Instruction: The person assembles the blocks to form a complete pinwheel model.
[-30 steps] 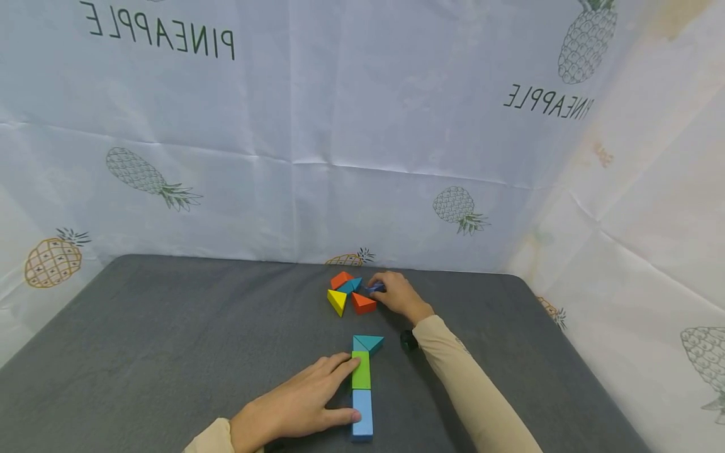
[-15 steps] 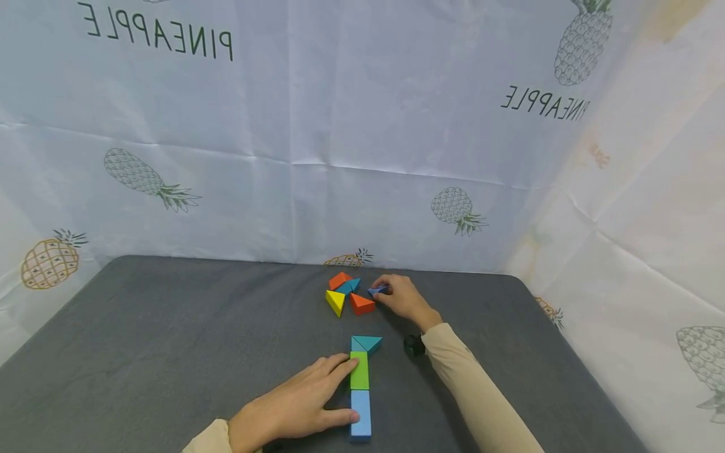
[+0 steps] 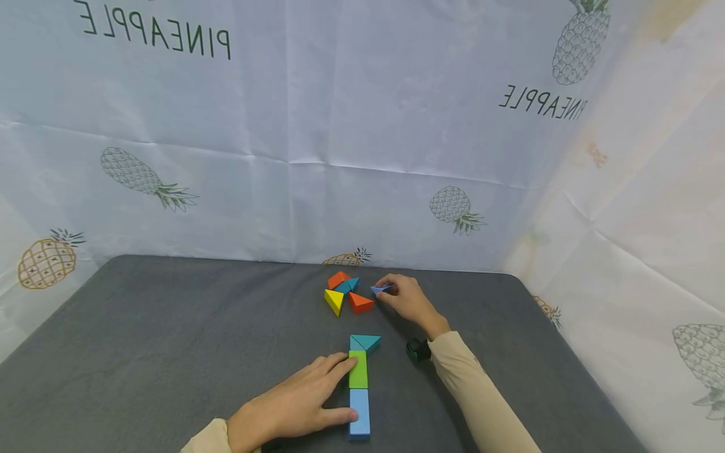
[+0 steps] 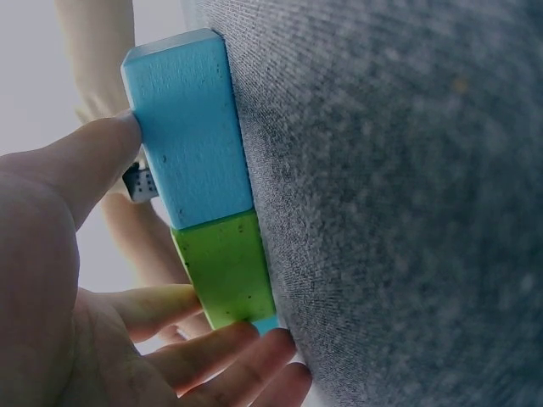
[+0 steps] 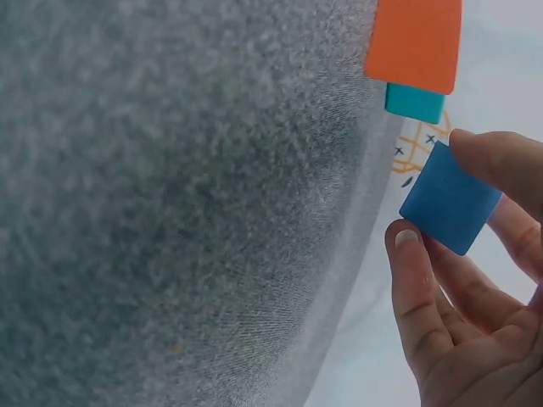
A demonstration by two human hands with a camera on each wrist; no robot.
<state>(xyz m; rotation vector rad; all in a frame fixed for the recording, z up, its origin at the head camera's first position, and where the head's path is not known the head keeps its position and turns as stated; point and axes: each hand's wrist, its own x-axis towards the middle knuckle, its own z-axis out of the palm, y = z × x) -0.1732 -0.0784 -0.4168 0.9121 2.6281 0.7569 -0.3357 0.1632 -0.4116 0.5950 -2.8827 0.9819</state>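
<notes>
Thumb and fingertips of my right hand (image 3: pixel 410 301) pinch a small blue triangular block (image 5: pixel 450 199), close over the far part of the table. Beside it, to the left, lies an orange triangular block (image 3: pixel 360 304). My left hand (image 3: pixel 297 399) rests against a row of blocks near the front. Its thumb touches the side of a light blue rectangular block (image 4: pixel 188 127), and its forefinger is on a green block (image 3: pixel 358 371). Two teal triangular blocks (image 3: pixel 367 341) sit at the far end of that row, edges together.
Left of the right hand, a loose cluster holds a yellow triangular block (image 3: pixel 334 302), another orange block (image 3: pixel 338 279) and teal-blue pieces (image 3: pixel 347 285). A white pineapple-print cloth (image 3: pixel 317 126) hangs behind the dark grey table (image 3: pixel 170 340).
The right hand has drawn slightly right, away from the cluster, with the blue triangular block in its fingertips. My left hand stays on the row.
</notes>
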